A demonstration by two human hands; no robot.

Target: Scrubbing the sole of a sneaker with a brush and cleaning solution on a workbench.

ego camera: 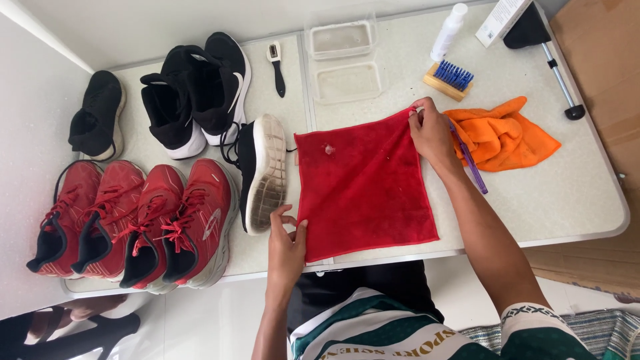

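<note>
Cloth-spreading step in hand, by my read. Red cloth lies flat on the worktop, centre of my view, near edge right along the worktop's front edge. My left hand pinches the near left corner, fingers clenched on the hem. My right hand pinches the far right corner, fingers closed on the fabric. Cloth is pulled taut corner to corner; a small pale speck sits near its far left corner, can't tell what it is.

Around it:
- black shoe on its side, sole up, just beside the cloth's left edge
- two pairs of red sneakers further left, black sneakers behind them
- orange cloth bunched just right of my right hand, purple toothbrush lying against it
- wooden brush with blue bristles, white bottle, two clear trays, small black-handled brush at the back

Next move, my judgement: needs both corners let go together so the cloth stays flat. Left corner sits at the worktop's edge, so a careless release could let it slide off.
</note>
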